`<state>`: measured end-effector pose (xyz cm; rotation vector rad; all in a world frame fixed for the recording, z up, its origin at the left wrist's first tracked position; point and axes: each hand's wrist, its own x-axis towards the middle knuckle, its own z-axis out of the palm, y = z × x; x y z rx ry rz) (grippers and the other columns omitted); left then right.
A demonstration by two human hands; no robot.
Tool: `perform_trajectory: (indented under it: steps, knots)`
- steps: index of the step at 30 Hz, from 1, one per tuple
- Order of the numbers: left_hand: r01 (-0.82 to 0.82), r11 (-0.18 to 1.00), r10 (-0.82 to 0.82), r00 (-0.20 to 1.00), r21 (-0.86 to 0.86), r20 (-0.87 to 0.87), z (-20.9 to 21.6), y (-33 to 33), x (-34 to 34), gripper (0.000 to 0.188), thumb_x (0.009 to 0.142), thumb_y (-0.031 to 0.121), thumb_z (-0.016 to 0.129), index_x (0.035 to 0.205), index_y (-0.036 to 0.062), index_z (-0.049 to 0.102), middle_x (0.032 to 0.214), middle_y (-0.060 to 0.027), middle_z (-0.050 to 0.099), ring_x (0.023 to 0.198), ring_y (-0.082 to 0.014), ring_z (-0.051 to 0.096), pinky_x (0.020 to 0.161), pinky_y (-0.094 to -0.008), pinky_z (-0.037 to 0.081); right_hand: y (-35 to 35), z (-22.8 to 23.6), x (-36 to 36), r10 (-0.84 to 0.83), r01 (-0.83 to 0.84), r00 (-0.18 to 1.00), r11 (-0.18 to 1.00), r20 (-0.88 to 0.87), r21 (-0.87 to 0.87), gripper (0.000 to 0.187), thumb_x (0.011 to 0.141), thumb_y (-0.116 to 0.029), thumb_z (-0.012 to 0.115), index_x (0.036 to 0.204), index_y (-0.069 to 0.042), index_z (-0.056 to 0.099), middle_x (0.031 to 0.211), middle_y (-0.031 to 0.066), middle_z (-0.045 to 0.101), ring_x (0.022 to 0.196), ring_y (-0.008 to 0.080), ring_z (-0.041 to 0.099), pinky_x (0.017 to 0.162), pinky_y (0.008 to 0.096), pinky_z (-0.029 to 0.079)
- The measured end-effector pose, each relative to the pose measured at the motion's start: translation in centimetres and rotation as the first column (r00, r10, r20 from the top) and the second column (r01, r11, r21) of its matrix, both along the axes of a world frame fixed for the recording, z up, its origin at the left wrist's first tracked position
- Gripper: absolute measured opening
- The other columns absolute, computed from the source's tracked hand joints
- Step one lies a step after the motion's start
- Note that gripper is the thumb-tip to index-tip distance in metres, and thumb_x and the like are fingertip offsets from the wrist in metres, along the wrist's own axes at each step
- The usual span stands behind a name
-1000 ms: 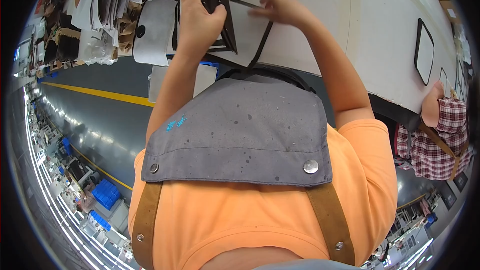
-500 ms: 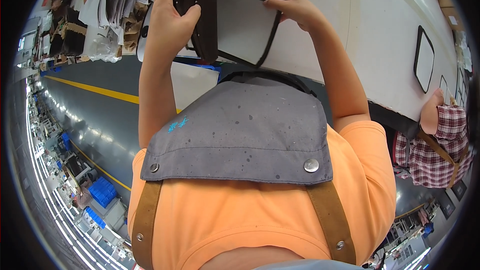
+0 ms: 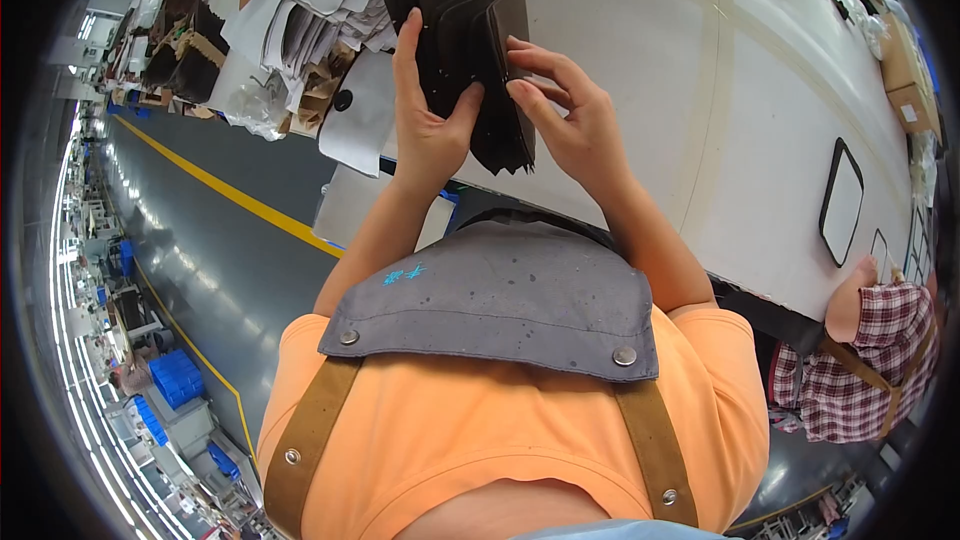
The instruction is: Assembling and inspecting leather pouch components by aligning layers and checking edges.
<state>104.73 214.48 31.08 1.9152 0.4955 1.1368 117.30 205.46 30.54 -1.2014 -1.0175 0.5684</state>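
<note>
A thick bundle of dark brown, leather-looking flat pieces [image 3: 455, 35] with rounded corners stands fanned out over the white table, in front of my chest. My left hand [image 3: 435, 130] grips its left side, with the thumb across the near face and a finger stretched up along it. On the right side, my right hand [image 3: 570, 115] has its thumb and fingertips closed at the edge of the outermost pieces. How many layers sit between these fingertips is hidden. Small pale specks dot the dark surfaces.
The white table [image 3: 660, 130] runs to the right, bearing a black-rimmed panel [image 3: 842, 202]. Paper sheets [image 3: 310, 35] and clear plastic pile up at left. Cardboard boxes [image 3: 912, 105] stand far right, near a co-worker in a plaid shirt [image 3: 880, 360]. A yellow-lined floor [image 3: 230, 190] lies at left.
The thin black rounded frame my right hand held out to the right no longer shows apart. My right hand has come in to the bundle, which now sits further right and fanned.
</note>
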Motion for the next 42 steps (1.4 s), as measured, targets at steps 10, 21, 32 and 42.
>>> perform_trajectory:
  steps: [10, 21, 32, 42]
  knots:
    - [0.043, 0.994, -0.036, 0.997, -0.100, 0.072, -0.3, -0.2, 0.1, 0.080, 0.072, -0.015, 0.055, 0.140, 0.0045, 0.018, 0.134, -0.0136, 0.030, 0.120, -0.0200, 0.039, 0.100, -0.0295, 0.034, 0.8, 0.3, -0.2, -0.091, 0.093, 0.983, 0.996, 0.158, -0.005, 0.029, 0.080, -0.013, 0.063, 0.106, -0.001, 0.056, 0.104, 0.0131, 0.058, 0.096, 0.0236, 0.059, 0.081, 0.0330, 0.049]
    - [0.024, 0.999, -0.023, 0.999, -0.043, 0.023, -0.2, -0.6, 0.3, 0.079, 0.072, -0.014, 0.056, 0.139, 0.0019, 0.018, 0.138, -0.0141, 0.024, 0.126, -0.0213, 0.031, 0.103, -0.0306, 0.029, 0.9, 0.8, -0.8, -0.198, 0.220, 0.883, 0.975, 0.426, -0.002, 0.034, 0.076, -0.009, 0.061, 0.108, -0.004, 0.049, 0.092, 0.0156, 0.059, 0.087, 0.0289, 0.061, 0.071, 0.0361, 0.050]
    - [0.010, 1.000, -0.010, 1.000, -0.024, 0.000, -0.4, 0.0, 0.6, 0.079, 0.072, -0.013, 0.056, 0.139, 0.0014, 0.017, 0.138, -0.0142, 0.025, 0.125, -0.0204, 0.034, 0.103, -0.0303, 0.030, 1.0, 1.1, -0.3, -0.170, 0.191, 0.901, 0.981, 0.398, -0.014, 0.034, 0.079, -0.011, 0.060, 0.109, -0.003, 0.048, 0.098, 0.0155, 0.059, 0.089, 0.0265, 0.061, 0.070, 0.0343, 0.051]
    - [0.035, 0.997, -0.032, 0.998, -0.068, 0.052, -1.0, -0.1, 0.8, 0.078, 0.074, -0.011, 0.058, 0.139, 0.0007, 0.016, 0.138, -0.0144, 0.026, 0.124, -0.0200, 0.035, 0.102, -0.0306, 0.031, 0.7, 1.1, -0.2, -0.134, 0.160, 0.933, 0.986, 0.333, -0.052, 0.039, 0.079, -0.015, 0.064, 0.112, -0.002, 0.047, 0.100, 0.0163, 0.057, 0.096, 0.0266, 0.060, 0.077, 0.0348, 0.051]
